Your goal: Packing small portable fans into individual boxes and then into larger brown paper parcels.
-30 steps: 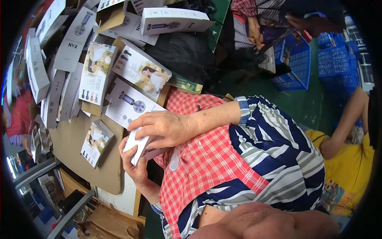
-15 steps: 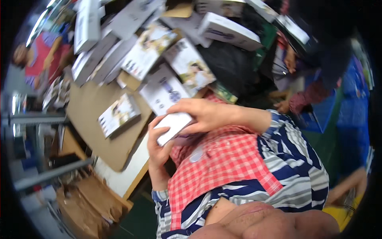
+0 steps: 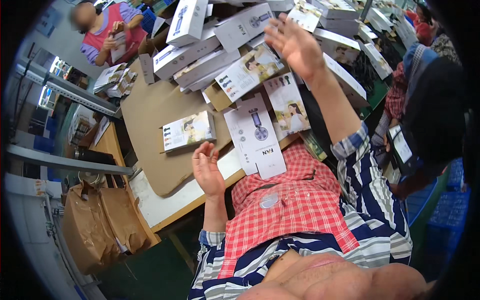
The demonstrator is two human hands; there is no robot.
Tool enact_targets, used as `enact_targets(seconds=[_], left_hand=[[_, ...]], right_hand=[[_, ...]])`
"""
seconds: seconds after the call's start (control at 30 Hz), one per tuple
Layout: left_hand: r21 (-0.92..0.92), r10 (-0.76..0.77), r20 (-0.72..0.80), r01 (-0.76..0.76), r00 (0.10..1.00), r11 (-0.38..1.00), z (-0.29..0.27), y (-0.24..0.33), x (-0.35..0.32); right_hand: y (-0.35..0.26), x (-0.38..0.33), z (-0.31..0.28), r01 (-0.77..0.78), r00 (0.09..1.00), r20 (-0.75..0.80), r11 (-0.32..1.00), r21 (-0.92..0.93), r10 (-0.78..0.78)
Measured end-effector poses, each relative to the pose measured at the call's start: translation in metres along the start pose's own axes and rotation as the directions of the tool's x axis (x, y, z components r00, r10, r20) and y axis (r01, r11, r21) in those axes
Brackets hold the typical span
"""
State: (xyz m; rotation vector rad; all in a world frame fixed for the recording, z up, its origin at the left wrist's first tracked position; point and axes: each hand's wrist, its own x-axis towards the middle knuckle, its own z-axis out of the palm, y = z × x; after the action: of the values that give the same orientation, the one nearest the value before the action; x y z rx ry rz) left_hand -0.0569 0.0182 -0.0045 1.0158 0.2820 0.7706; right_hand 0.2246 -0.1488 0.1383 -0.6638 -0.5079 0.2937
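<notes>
My left hand point(image 3: 207, 170) hangs over the table's front edge, fingers apart and slightly curled, with nothing in it. Just to its right lies a flat white carton point(image 3: 250, 132) printed with a purple fan, its lower end reaching past the table edge toward my apron. Beyond the left hand sits a small fan box point(image 3: 189, 131) on a brown cardboard sheet point(image 3: 150, 110). My right hand point(image 3: 297, 50) is stretched out above the heap of boxes, fingers loosely spread, holding nothing visible. Below it are two picture-sided boxes point(image 3: 250, 72) point(image 3: 289, 105); I cannot tell whether it touches any.
Several white fan boxes point(image 3: 185, 22) are piled at the back. A person in a red apron point(image 3: 120, 30) holds a box at the far left. Another person in dark clothing point(image 3: 430, 110) is close on the right. Brown paper sacks point(image 3: 95, 225) stand below a metal rail point(image 3: 70, 157).
Both hands have let go of the white box-like piece they held and moved apart. The right hand has reached far out over the boxes; the view has shifted.
</notes>
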Motion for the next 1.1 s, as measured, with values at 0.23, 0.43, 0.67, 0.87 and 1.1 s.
enact_targets(seconds=[0.23, 0.43, 0.67, 0.87, 1.1], left_hand=[[0.338, -0.216, 0.143, 0.158, 0.966, 0.928, -0.01, -0.022, 0.003], [0.585, -0.208, 0.066, 0.131, 0.976, 0.8, -0.001, -0.072, 0.057], [0.711, -0.228, 0.074, 0.109, 0.971, 0.695, -0.005, -0.107, 0.074], [0.636, -0.265, -0.073, 0.25, 0.961, 0.73, -0.025, -0.118, 0.083], [0.823, -0.243, 0.093, 0.063, 0.966, 0.565, -0.027, -0.112, 0.087]], right_hand=[[0.085, -0.102, -0.065, -0.056, 0.967, 0.04, 0.363, -0.93, 0.252], [0.136, -0.125, -0.076, 0.106, 0.986, 0.106, 0.007, -0.994, 0.129], [0.161, -0.126, -0.081, 0.156, 0.946, 0.085, -0.212, -0.965, 0.313], [0.168, -0.114, -0.081, -0.054, 0.948, -0.104, -0.169, -0.984, 0.3], [0.171, -0.114, -0.064, -0.098, 0.927, -0.121, -0.083, -0.992, 0.354]])
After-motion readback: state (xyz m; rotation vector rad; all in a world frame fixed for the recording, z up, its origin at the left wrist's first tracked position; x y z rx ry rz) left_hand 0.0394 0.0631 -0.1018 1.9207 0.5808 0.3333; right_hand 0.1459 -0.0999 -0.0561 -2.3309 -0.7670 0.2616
